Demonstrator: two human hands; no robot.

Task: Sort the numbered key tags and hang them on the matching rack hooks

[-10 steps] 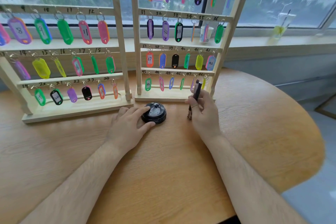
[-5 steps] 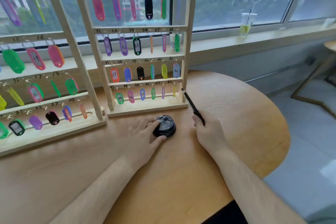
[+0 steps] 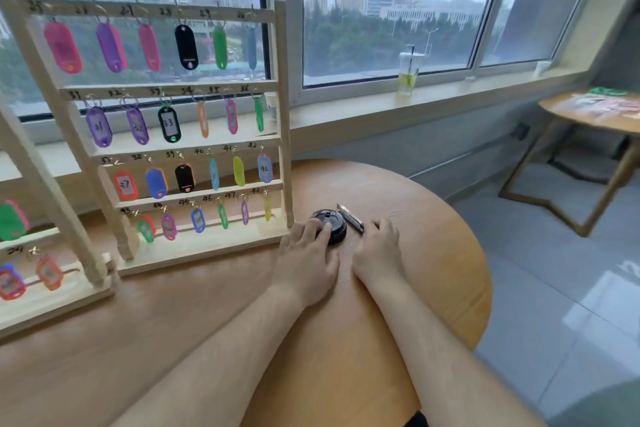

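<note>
Two wooden racks with numbered hooks stand on the round wooden table (image 3: 433,288). The right rack (image 3: 282,114) carries coloured key tags on rows 25 to 48, such as the black tag 33 (image 3: 169,123). Only part of the left rack (image 3: 48,184) shows. My left hand (image 3: 308,263) lies flat with its fingertips on a black round device (image 3: 334,224) just right of the rack's foot. My right hand (image 3: 379,250) pinches the near end of a black pen (image 3: 349,217), which points away to the left, low over the table. No loose tags are visible.
A plastic cup with a straw (image 3: 408,74) stands on the windowsill (image 3: 346,107). A small side table (image 3: 595,111) with papers is at the far right over grey floor. The round table's edge (image 3: 485,305) curves close to my right arm.
The view has swung right. Both hands, the black device and the pen have slid right, past the right rack's foot. The pen has dropped from upright to nearly flat.
</note>
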